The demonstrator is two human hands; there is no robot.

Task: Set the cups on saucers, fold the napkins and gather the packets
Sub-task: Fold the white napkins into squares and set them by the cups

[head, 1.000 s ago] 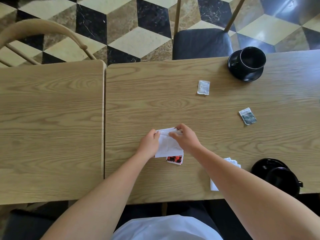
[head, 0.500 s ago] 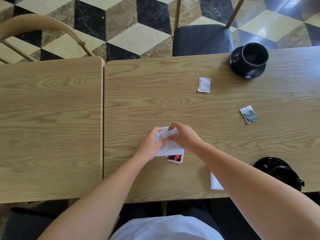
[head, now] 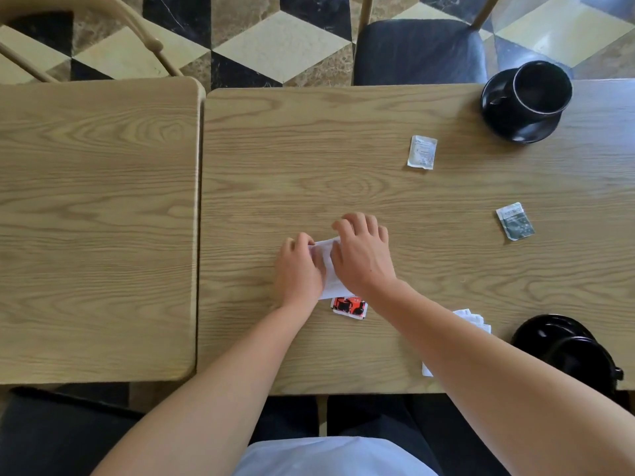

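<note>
We have both hands on a white napkin (head: 326, 269) near the middle of the frame, on the right-hand tabletop (head: 309, 149): our left hand (head: 299, 269) rests on its left side with the fingers curled at the upper edge, apparently pinching that edge, while our right hand (head: 362, 255) lies flat across it, fingers spread and pressing down. The fold looks part-made, and we judge the chief risk to be a crooked crease, since the napkin is thin and could creep under the pressing palm if the left hand lets go too soon. Just below it, touching or tucked under its lower edge, lies a red and black packet (head: 348, 305); a bump from that packet could spoil the crease, or a sliding hand could drag it off line. A second napkin (head: 476, 319) sits lower right, mostly hidden by our right forearm, and a careless sweep of that arm might knock it off the near edge or nudge the black cup (head: 580, 359) and its saucer (head: 536, 329) beside it. A white packet (head: 422, 152) and a green packet (head: 514, 221) lie well apart at right, ungathered, and a far cup (head: 541, 89) stands on its saucer (head: 519, 128) at upper right
</note>
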